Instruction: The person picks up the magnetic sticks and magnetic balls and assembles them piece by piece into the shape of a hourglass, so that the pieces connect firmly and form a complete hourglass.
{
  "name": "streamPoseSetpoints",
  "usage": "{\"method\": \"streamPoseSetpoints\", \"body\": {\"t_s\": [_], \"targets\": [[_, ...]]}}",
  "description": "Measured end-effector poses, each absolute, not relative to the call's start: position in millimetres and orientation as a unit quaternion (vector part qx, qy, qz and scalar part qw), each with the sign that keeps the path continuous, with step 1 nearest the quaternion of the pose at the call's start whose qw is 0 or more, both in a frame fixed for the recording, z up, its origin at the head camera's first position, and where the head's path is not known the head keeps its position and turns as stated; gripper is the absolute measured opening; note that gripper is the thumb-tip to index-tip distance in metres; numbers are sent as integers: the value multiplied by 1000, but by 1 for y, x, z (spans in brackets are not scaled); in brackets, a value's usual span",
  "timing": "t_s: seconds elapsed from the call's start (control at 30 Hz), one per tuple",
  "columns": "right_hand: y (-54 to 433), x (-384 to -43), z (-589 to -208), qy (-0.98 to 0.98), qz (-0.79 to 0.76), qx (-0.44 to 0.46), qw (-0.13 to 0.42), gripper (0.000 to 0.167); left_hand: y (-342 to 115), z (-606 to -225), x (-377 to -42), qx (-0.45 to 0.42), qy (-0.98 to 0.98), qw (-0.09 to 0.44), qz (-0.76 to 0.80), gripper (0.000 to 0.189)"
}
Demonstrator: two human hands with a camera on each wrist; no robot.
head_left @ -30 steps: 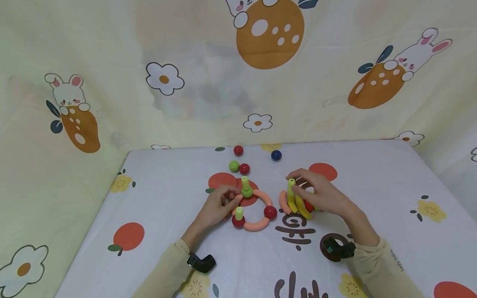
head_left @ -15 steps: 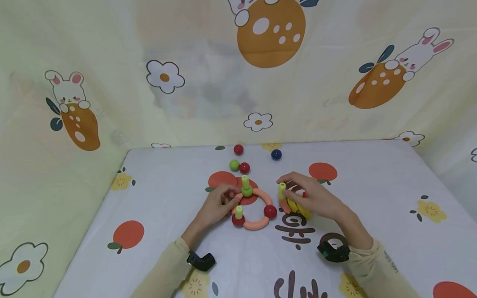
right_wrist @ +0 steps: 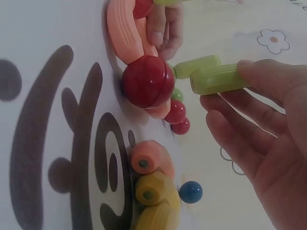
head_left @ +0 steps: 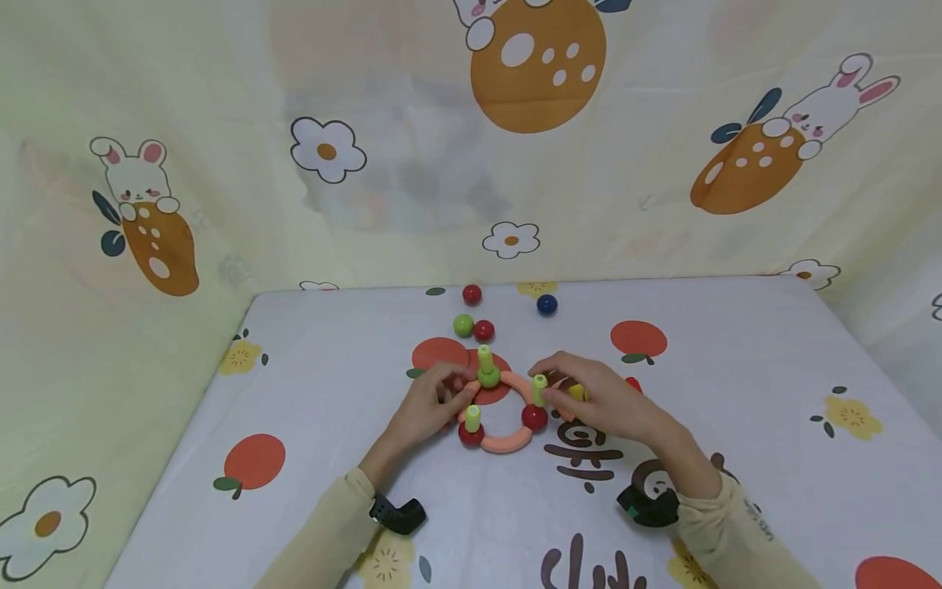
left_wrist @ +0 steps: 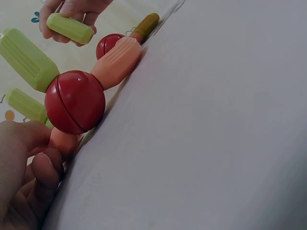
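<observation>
A ring of curved pink rods [head_left: 508, 442] and balls lies on the table, with short light-green rods standing up from a green ball [head_left: 489, 376] and a red ball [left_wrist: 75, 102]. My left hand [head_left: 434, 407] pinches a pink rod on the ring's left side. Between thumb and fingers, my right hand [head_left: 599, 397] holds another light-green rod [right_wrist: 218, 79]. That rod is just over the ring's right red ball [right_wrist: 148, 81]; in the right wrist view a gap shows between them.
Beside the ring, partly hidden under my right hand, lie loose curved rods, one pink [right_wrist: 152, 158] and yellow ones [right_wrist: 158, 189]. Behind the ring sit loose balls: a green one [head_left: 463, 325], two red ones [head_left: 472, 295] and a blue one [head_left: 547, 305].
My right hand has carried the light-green rod leftward, from over the loose yellow rods to over the ring's right red ball. The left hand has stayed at the ring.
</observation>
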State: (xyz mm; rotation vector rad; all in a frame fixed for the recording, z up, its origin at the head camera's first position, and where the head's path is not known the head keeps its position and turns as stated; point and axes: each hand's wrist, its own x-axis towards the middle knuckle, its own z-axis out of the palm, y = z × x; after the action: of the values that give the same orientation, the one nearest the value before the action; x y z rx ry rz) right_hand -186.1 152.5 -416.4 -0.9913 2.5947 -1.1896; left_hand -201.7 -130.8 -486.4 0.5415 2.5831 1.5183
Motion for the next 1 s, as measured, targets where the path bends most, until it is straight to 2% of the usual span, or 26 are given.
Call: {"method": "streamPoseSetpoints", "body": {"t_s": [0.6, 1.0], "targets": [[148, -185, -417, 858, -384, -329, 92, 26, -128, -487, -202, 181, 843, 35, 506, 24], [150, -185, -419, 854, -381, -334, 120, 27, -126, -452, -186, 191, 836, 49, 512, 25]]}}
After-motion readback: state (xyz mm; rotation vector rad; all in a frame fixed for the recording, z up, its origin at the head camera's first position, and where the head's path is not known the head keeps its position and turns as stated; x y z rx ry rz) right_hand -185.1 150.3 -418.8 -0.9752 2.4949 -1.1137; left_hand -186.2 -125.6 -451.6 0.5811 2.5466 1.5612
